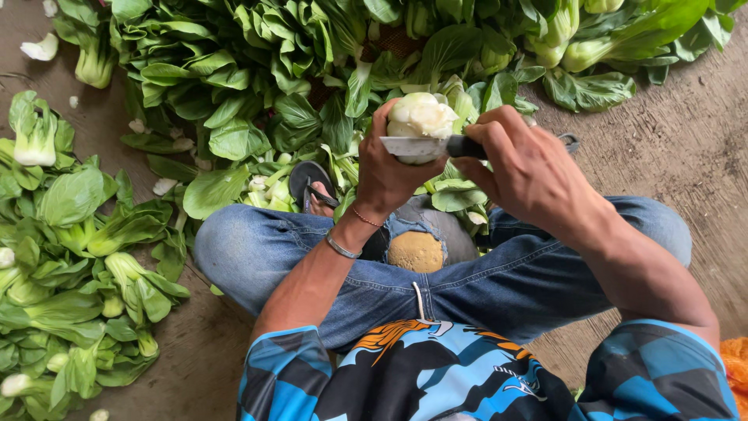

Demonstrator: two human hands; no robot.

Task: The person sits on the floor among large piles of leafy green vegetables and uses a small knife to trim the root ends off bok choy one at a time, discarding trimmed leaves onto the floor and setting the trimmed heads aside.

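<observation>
My left hand point(383, 171) grips a bok choy point(421, 117) by its pale stem base, which is turned up toward me. My right hand point(523, 165) holds a knife point(427, 146) by its black handle, and the flat blade lies across the stem base, just under the cut end. Both hands are raised over my crossed legs in blue jeans point(499, 273). The leaves of the held plant hang down behind my hands and are partly hidden.
A big heap of green bok choy point(257, 70) lies in front of me on the earth floor point(686, 140). A second pile of bok choy point(70, 257) lies at my left. White stem scraps point(40, 48) are scattered about. A sandalled foot point(312, 183) rests among the leaves.
</observation>
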